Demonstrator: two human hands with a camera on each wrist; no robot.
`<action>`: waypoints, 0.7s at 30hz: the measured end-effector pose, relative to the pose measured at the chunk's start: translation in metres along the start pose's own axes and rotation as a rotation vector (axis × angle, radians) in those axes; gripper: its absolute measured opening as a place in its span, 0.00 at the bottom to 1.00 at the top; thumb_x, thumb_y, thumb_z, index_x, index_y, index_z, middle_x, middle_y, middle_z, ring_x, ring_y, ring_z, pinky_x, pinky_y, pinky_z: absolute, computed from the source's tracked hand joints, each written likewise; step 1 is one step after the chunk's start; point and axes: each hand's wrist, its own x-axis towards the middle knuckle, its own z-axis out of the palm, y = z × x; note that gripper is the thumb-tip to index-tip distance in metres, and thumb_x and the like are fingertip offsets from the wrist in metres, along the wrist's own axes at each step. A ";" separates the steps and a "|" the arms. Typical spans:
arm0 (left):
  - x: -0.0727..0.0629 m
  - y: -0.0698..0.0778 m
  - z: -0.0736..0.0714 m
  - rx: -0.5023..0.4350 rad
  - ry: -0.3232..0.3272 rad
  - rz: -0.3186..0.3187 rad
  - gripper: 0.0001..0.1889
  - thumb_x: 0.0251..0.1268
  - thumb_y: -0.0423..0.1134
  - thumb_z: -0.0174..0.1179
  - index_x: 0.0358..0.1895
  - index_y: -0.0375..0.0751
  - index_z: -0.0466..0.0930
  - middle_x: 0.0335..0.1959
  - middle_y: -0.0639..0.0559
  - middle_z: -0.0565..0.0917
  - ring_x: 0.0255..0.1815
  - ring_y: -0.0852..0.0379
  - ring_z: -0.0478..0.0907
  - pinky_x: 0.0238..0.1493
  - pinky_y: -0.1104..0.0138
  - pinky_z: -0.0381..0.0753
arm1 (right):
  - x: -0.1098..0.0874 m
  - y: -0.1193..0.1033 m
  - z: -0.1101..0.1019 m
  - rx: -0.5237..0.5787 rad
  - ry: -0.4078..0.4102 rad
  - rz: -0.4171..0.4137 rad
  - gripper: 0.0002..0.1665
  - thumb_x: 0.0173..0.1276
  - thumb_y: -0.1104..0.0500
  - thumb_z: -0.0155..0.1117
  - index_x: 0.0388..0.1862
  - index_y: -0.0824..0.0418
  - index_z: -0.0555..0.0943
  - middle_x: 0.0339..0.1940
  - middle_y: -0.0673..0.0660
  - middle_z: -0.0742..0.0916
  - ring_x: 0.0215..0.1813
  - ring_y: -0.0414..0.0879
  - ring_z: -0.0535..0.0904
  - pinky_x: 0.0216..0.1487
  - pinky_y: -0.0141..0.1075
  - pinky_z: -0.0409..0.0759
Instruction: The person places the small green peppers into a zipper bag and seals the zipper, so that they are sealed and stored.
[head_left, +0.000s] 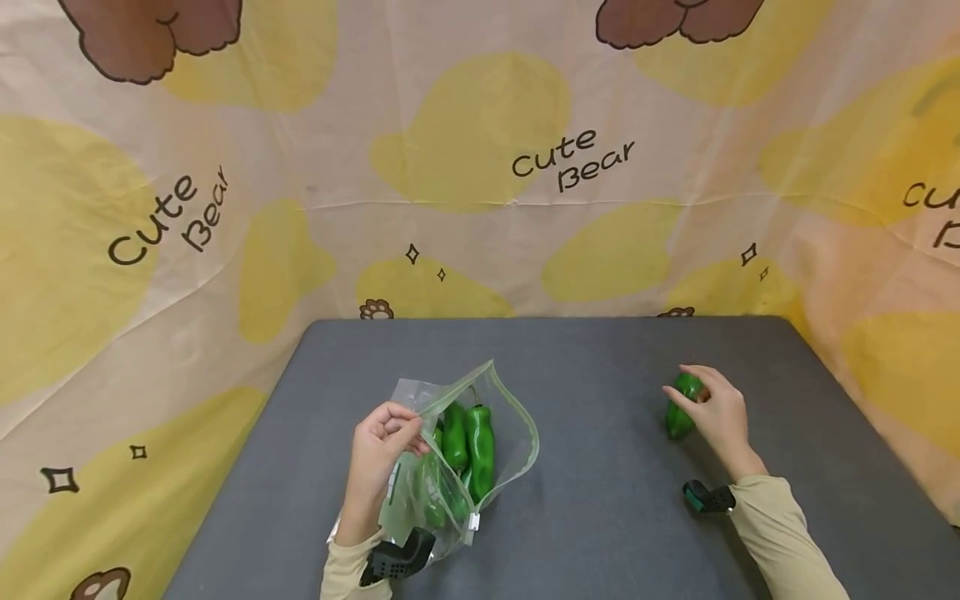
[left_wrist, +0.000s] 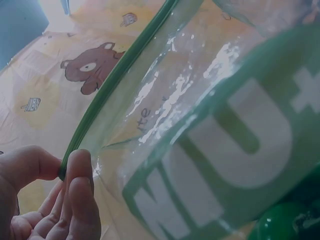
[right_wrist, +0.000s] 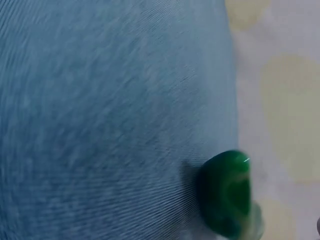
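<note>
My left hand (head_left: 386, 442) pinches the green-edged rim of a clear slider zip bag (head_left: 517, 442) between thumb and fingers. The bag's mouth gapes toward the right, and several long green peppers (head_left: 481, 442) lie inside it. In the left wrist view the rim runs up from my fingertips (left_wrist: 79, 162), and the bag's green printed band (left_wrist: 215, 165) shows large white letters. Over at the right of the table, my right hand (head_left: 716, 412) holds another green pepper (head_left: 678, 408) between thumb and fingers. The right wrist view shows this pepper's rounded end (right_wrist: 222, 195) close over the table.
The grey table (head_left: 600, 500) reaches back to a hanging cloth (head_left: 465, 167) printed with bears and yellow patches. A white slider (head_left: 473, 523) sits at the near end of the bag's mouth. Dark wrist devices show at both sleeves.
</note>
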 end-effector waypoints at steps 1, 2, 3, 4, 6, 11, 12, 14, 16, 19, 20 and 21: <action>0.000 0.016 0.008 0.034 0.020 -0.030 0.07 0.55 0.29 0.60 0.30 0.26 0.73 0.18 0.46 0.79 0.15 0.55 0.77 0.16 0.67 0.78 | 0.001 -0.005 -0.004 -0.006 0.012 0.024 0.25 0.45 0.53 0.74 0.43 0.64 0.81 0.39 0.60 0.81 0.18 0.37 0.63 0.15 0.33 0.61; 0.000 0.018 0.009 0.045 0.031 -0.046 0.06 0.56 0.27 0.58 0.30 0.26 0.72 0.18 0.46 0.79 0.15 0.55 0.77 0.17 0.67 0.78 | 0.003 -0.011 -0.008 -0.016 0.020 0.049 0.25 0.45 0.55 0.74 0.42 0.65 0.81 0.39 0.62 0.81 0.18 0.38 0.63 0.15 0.34 0.61; 0.000 0.019 0.010 0.054 0.042 -0.062 0.04 0.55 0.25 0.57 0.30 0.26 0.72 0.18 0.47 0.79 0.15 0.56 0.77 0.17 0.67 0.78 | 0.005 -0.016 -0.012 -0.022 0.026 0.073 0.25 0.45 0.56 0.74 0.41 0.67 0.81 0.38 0.63 0.81 0.18 0.40 0.64 0.15 0.35 0.61; 0.000 0.021 0.012 0.056 0.051 -0.076 0.03 0.55 0.23 0.56 0.30 0.25 0.72 0.17 0.47 0.79 0.15 0.56 0.77 0.17 0.67 0.78 | 0.005 -0.019 -0.014 -0.043 0.028 0.093 0.24 0.46 0.56 0.74 0.41 0.67 0.81 0.38 0.63 0.81 0.18 0.41 0.64 0.16 0.35 0.62; 0.000 0.024 0.013 0.062 0.064 -0.100 0.03 0.54 0.18 0.53 0.30 0.25 0.72 0.17 0.48 0.79 0.15 0.56 0.77 0.17 0.68 0.78 | 0.006 -0.026 -0.019 -0.062 0.020 0.130 0.23 0.46 0.60 0.73 0.41 0.69 0.80 0.38 0.64 0.81 0.18 0.44 0.66 0.17 0.36 0.63; 0.000 0.025 0.014 0.053 0.069 -0.120 0.05 0.55 0.16 0.51 0.30 0.27 0.73 0.17 0.48 0.79 0.15 0.56 0.77 0.17 0.68 0.78 | 0.001 -0.021 -0.019 -0.109 -0.024 0.191 0.21 0.46 0.61 0.73 0.40 0.70 0.80 0.37 0.65 0.81 0.18 0.46 0.68 0.18 0.36 0.65; 0.000 0.025 0.014 0.051 0.069 -0.118 0.06 0.55 0.17 0.51 0.29 0.29 0.74 0.17 0.48 0.79 0.15 0.56 0.77 0.17 0.68 0.78 | -0.001 -0.019 -0.019 -0.116 -0.031 0.198 0.21 0.47 0.62 0.73 0.40 0.71 0.80 0.37 0.66 0.81 0.17 0.46 0.68 0.17 0.36 0.66; 0.000 0.024 0.014 0.047 0.066 -0.113 0.07 0.54 0.17 0.52 0.29 0.31 0.74 0.17 0.48 0.79 0.15 0.56 0.77 0.17 0.68 0.78 | -0.003 -0.015 -0.018 -0.128 -0.046 0.211 0.22 0.47 0.61 0.73 0.40 0.71 0.80 0.37 0.67 0.81 0.16 0.47 0.69 0.17 0.38 0.66; 0.000 0.023 0.013 0.046 0.061 -0.108 0.07 0.54 0.17 0.52 0.29 0.31 0.74 0.17 0.48 0.79 0.15 0.57 0.77 0.17 0.68 0.78 | -0.006 -0.013 -0.017 -0.125 -0.061 0.227 0.22 0.48 0.61 0.72 0.40 0.71 0.79 0.38 0.67 0.81 0.17 0.50 0.71 0.18 0.41 0.69; 0.000 0.022 0.012 0.053 0.053 -0.108 0.02 0.55 0.19 0.54 0.30 0.25 0.72 0.18 0.48 0.79 0.15 0.56 0.77 0.17 0.67 0.78 | -0.008 -0.012 -0.017 -0.101 -0.081 0.250 0.23 0.48 0.60 0.72 0.41 0.72 0.78 0.39 0.69 0.80 0.26 0.58 0.75 0.26 0.49 0.73; 0.000 0.022 0.012 0.056 0.052 -0.110 0.02 0.55 0.20 0.54 0.30 0.23 0.71 0.18 0.48 0.79 0.15 0.56 0.77 0.18 0.67 0.78 | -0.009 -0.011 -0.016 -0.093 -0.087 0.261 0.24 0.48 0.59 0.72 0.42 0.72 0.78 0.39 0.69 0.80 0.31 0.60 0.76 0.30 0.51 0.74; 0.000 0.022 0.011 0.060 0.051 -0.112 0.03 0.55 0.21 0.55 0.30 0.22 0.70 0.18 0.48 0.79 0.15 0.56 0.77 0.18 0.67 0.78 | -0.010 -0.011 -0.016 -0.086 -0.095 0.277 0.25 0.49 0.59 0.72 0.42 0.73 0.78 0.40 0.69 0.79 0.36 0.61 0.75 0.34 0.53 0.73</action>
